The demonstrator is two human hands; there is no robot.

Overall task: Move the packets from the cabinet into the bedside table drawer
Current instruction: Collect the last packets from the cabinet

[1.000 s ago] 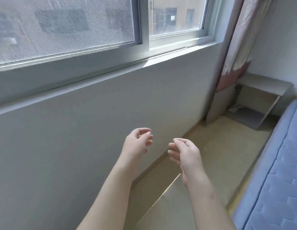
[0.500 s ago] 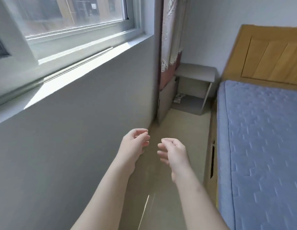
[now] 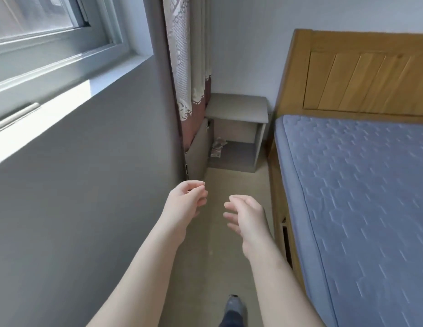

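Floor (image 3: 231, 185) between wall (image 3: 87, 185) and bed (image 3: 359, 197), cabinet (image 3: 236, 131) ahead

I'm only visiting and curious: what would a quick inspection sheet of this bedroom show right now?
Surface: beige floor running between the grey wall and the bed.
Job's things: crumpled packets lie in the open lower compartment of the bedside table.
Clutter: nothing seen.
Hands: left hand and right hand held out, loosely curled, both empty.
Cables: nothing seen.
Surroundings: wooden headboard, curtain, window.
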